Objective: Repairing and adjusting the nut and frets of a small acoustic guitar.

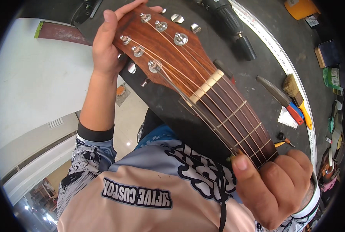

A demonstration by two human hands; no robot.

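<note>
A guitar's reddish-brown headstock (162, 46) points to the upper left, with metal tuning posts and silver tuner buttons along both edges. My left hand (104, 50) holds its far end, thumb up beside the wood and fingers passing behind. Past the pale nut (206, 87), strings run down the dark fretboard (240, 118). My right hand (277, 185) is closed over the neck at the lower right. Its thumb presses at the fretboard's near edge, where a guitar string (215, 130) runs along to it. What lies beneath the curled fingers is hidden.
On the dark bench lie a black power drill (226, 19), a file (273, 91) with a red-and-blue handle, and a yellow-handled brush (292, 87). A white measuring strip (263, 29) curves beyond them. A maroon block (62, 33) sits on the white surface at left.
</note>
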